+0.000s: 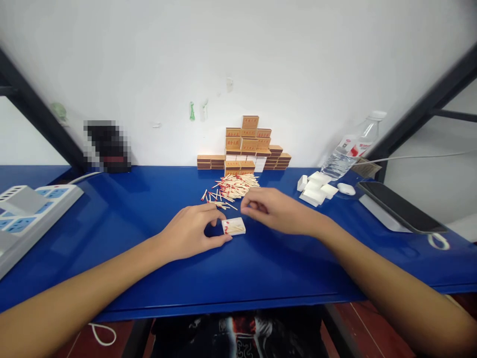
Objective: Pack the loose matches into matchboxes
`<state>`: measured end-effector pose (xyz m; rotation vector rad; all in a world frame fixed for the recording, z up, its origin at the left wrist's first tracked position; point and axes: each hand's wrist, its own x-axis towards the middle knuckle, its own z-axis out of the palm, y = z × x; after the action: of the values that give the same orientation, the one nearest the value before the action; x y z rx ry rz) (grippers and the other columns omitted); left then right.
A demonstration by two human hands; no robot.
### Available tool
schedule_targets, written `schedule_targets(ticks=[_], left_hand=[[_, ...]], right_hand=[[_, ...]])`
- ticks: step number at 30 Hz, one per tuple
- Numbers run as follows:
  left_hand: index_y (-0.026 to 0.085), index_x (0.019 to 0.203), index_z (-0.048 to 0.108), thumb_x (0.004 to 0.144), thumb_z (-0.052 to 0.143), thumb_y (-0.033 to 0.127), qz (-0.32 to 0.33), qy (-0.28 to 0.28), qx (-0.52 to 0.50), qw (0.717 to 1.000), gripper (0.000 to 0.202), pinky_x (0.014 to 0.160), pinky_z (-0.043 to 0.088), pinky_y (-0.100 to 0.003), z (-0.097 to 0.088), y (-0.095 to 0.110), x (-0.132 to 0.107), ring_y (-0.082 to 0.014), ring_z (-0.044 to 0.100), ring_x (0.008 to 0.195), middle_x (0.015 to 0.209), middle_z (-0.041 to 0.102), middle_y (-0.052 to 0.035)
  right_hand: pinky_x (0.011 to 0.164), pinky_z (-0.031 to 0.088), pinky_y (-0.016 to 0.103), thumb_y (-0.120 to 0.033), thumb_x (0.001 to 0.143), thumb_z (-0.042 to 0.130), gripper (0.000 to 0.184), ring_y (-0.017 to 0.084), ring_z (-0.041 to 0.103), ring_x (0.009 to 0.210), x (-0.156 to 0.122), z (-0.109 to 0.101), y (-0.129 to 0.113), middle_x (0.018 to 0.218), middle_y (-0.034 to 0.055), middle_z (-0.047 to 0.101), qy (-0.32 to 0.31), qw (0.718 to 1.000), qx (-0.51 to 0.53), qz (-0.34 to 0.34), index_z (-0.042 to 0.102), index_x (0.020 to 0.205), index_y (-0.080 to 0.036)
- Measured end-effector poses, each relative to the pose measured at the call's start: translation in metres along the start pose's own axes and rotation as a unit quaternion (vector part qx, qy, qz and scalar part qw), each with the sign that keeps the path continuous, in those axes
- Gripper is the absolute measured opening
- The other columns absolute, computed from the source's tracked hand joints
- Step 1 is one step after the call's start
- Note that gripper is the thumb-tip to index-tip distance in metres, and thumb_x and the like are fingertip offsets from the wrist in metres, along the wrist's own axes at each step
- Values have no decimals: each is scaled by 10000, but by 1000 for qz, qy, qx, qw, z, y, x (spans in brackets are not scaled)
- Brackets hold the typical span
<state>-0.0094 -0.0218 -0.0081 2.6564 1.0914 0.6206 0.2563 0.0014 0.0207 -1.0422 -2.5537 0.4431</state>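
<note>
A small white matchbox tray (pixel 234 226) holding a few red-tipped matches lies on the blue table (pixel 149 268). My left hand (pixel 194 232) grips its left end between thumb and fingers. My right hand (pixel 276 211) hovers just right of the tray, fingers curled in a pinch; whether it holds matches I cannot make out. A loose heap of red-tipped matches (pixel 233 188) lies just beyond the hands. Behind it a stack of brown matchboxes (pixel 248 146) stands against the wall.
Several empty white trays (pixel 316 188) lie at the right, by a plastic water bottle (pixel 350 149) on its side and a phone (pixel 400 205). A power strip (pixel 26 209) sits at the far left edge. A white wall closes the back.
</note>
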Motion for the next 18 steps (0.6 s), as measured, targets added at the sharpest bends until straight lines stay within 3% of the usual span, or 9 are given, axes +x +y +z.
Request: schedule_targets(ticks=[3, 9, 14, 18], left_hand=[[217, 1090, 720, 891, 740, 464, 5, 4, -7, 1000, 317, 605, 431, -258, 0, 1, -1, -123, 563, 666, 878, 651, 6], [217, 1098, 719, 892, 739, 465, 11, 12, -7, 1000, 323, 604, 429, -261, -1, 0, 0, -123, 560, 658, 856, 649, 9], [221, 1083, 727, 887, 734, 484, -5, 0, 0, 1000, 328, 592, 417, -264, 0, -3, 1, -127, 571, 672, 869, 655, 7], [221, 1068, 728, 884, 735, 487, -11, 3, 0, 1000, 324, 602, 418, -266, 0, -3, 2, -132, 579, 682, 866, 659, 5]], right_hand=[[671, 362, 294, -264, 976, 584, 151, 165, 546, 738, 1, -12, 25, 851, 46, 646, 54, 993, -82, 63, 672, 885, -182], [675, 376, 290, -250, 920, 646, 95, 179, 569, 761, 3, -9, 62, 864, 52, 648, -2, 991, -98, 95, 706, 888, -185], [680, 382, 295, -247, 959, 590, 139, 169, 536, 731, 4, -4, 62, 837, 46, 627, -21, 995, -68, 74, 649, 854, -179], [671, 379, 295, -282, 987, 574, 161, 168, 521, 726, 3, -3, 41, 814, 36, 618, -19, 999, -20, 45, 631, 870, -185]])
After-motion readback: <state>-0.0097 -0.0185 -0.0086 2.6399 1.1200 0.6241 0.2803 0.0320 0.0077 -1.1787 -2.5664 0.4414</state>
